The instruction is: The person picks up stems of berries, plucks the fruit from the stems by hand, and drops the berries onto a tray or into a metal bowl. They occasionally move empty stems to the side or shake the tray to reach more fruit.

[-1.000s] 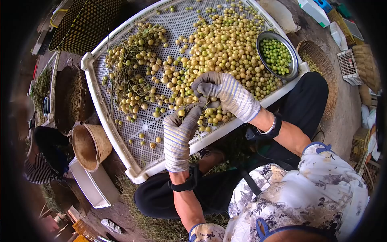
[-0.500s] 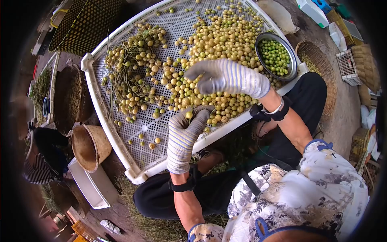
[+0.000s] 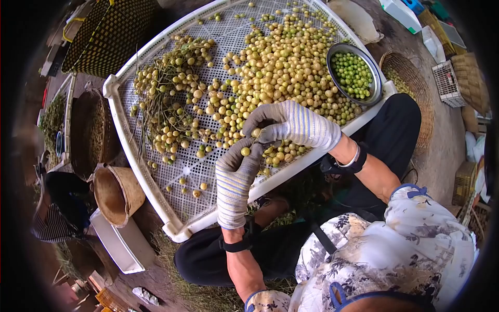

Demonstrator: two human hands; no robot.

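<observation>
My left hand (image 3: pixel 236 174), in a striped glove with grey fingertips, is closed on a stem piece with a round yellow fruit (image 3: pixel 245 151). My right hand (image 3: pixel 288 124), gloved alike, has thumb and fingers pinched round the upper part of that stem, touching the left fingertips. Both hands are above the near edge of a white perforated tray (image 3: pixel 193 224). A large heap of loose yellow-green fruits (image 3: pixel 291 62) lies beyond them. Fruits still on tangled stems (image 3: pixel 174 99) lie on the tray's left side. A metal bowl (image 3: pixel 332 78) of green fruits sits at the right.
A brown bucket (image 3: pixel 118 195) and a white bin (image 3: pixel 122 244) stand left of the tray. A black-and-yellow basket (image 3: pixel 106 39) is at the upper left, a wicker basket (image 3: pixel 421 99) at the right. Another person's dark-clothed leg (image 3: pixel 65 192) shows at the far left.
My right hand has come down and left from over the heap to meet my left hand, and its fingers have closed on the stem. My left hand has barely moved.
</observation>
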